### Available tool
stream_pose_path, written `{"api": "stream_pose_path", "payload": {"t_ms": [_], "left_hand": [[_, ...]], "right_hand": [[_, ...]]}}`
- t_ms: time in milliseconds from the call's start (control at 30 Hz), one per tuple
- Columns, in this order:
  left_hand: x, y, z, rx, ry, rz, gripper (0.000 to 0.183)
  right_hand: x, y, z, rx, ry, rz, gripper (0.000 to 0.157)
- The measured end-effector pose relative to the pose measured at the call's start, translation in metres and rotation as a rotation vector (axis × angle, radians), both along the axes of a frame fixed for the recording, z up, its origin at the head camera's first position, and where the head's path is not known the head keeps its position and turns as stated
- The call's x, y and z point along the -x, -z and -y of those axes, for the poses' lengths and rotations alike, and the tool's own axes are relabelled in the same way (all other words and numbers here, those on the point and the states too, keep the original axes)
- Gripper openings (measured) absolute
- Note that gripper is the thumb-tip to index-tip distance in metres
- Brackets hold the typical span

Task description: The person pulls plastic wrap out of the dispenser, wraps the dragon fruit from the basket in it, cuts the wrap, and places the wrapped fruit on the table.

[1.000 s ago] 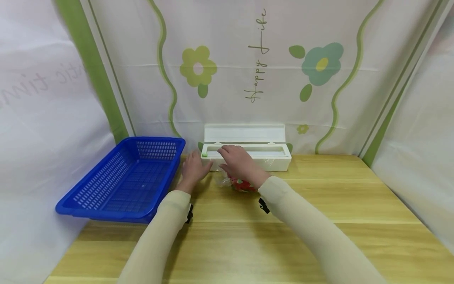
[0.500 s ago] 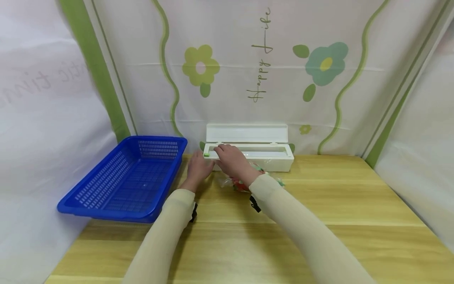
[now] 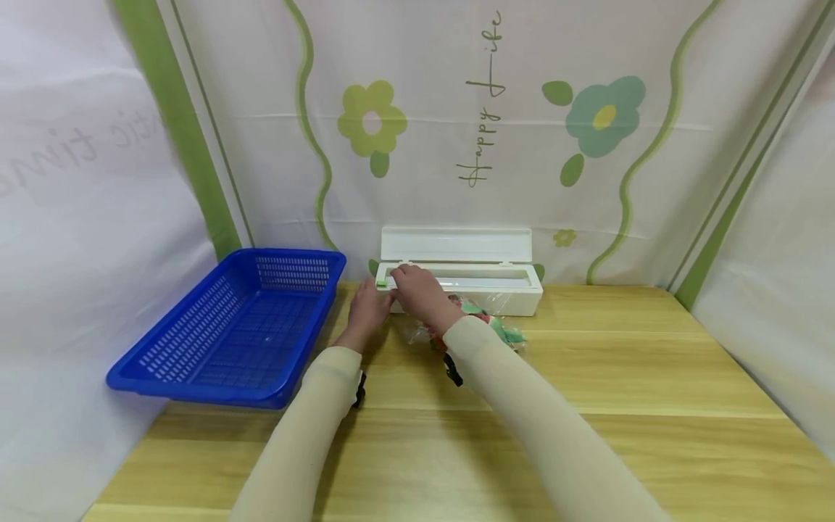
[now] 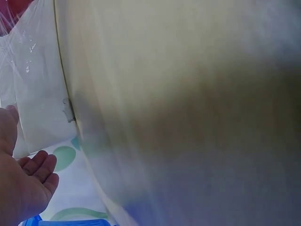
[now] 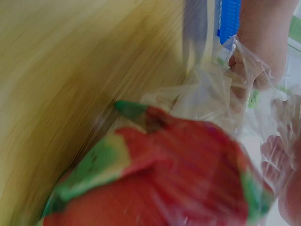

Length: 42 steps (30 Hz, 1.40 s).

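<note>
- Right hand (image 3: pixel 420 293), grip unclear, has slid left along the long white plastic box (image 3: pixel 515 303); work seems centred there.
- Red-and-green film-covered bundle (image 3: pixel 497 327), more exposed, lies before it.
- Left hand (image 3: pixel 368 308): half open, seemingly empty.

The table (image 3: pixel 652 377) is yellow-brown with streaked wood grain. At its far edge, the box (image 3: pixel 485 303) is plain white with a bright green tab (image 3: pixel 381 283); the wrapped bundle (image 5: pixel 188 165) is patched red and green. Near the far left corner, the basket (image 3: pixel 254 396) is solid blue. The white backdrop (image 3: pixel 430 196) bears 2 green wavy lines (image 3: pixel 625 196) and 2 large flowers (image 3: pixel 590 134), 1 yellow-green, 1 teal.
</note>
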State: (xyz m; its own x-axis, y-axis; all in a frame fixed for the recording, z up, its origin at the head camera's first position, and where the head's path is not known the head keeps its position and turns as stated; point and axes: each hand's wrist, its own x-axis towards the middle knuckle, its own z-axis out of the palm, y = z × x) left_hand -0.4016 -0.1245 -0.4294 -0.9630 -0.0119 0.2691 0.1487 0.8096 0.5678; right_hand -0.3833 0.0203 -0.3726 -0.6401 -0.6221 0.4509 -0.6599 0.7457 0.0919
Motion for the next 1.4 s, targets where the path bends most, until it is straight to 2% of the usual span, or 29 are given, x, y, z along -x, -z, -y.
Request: {"api": "stream_pose_path", "payload": {"t_ms": [200, 300, 433, 567, 767, 1133, 1400], "left_hand": [[0.001, 0.003, 0.0, -0.039, -0.014, -0.006, 0.036], [0.001, 0.004, -0.001, -0.025, -0.025, -0.019, 0.028], [0.001, 0.007, -0.003, 0.005, -0.035, -0.061, 0.022], [0.0, 0.007, -0.004, 0.001, -0.029, -0.072, 0.024], [-0.002, 0.006, -0.006, -0.014, -0.036, -0.076, 0.026], [-0.001, 0.005, -0.002, 0.027, -0.023, -0.114, 0.029], [-0.002, 0.003, -0.001, 0.033, -0.021, -0.108, 0.029]], "right_hand": [[0.006, 0.003, 0.014, 0.0, 0.06, 0.044, 0.022], [0.009, 0.006, 0.022, -0.039, 0.093, 0.082, 0.016], [0.015, 0.008, 0.03, -0.076, 0.128, 0.136, 0.015], [0.018, 0.007, 0.035, -0.062, 0.149, 0.159, 0.014], [0.018, 0.005, 0.037, -0.034, 0.127, 0.144, 0.01], [0.028, 0.008, 0.042, -0.12, 0.157, 0.118, 0.01], [0.031, 0.006, 0.047, -0.116, 0.195, 0.164, 0.009]]}}
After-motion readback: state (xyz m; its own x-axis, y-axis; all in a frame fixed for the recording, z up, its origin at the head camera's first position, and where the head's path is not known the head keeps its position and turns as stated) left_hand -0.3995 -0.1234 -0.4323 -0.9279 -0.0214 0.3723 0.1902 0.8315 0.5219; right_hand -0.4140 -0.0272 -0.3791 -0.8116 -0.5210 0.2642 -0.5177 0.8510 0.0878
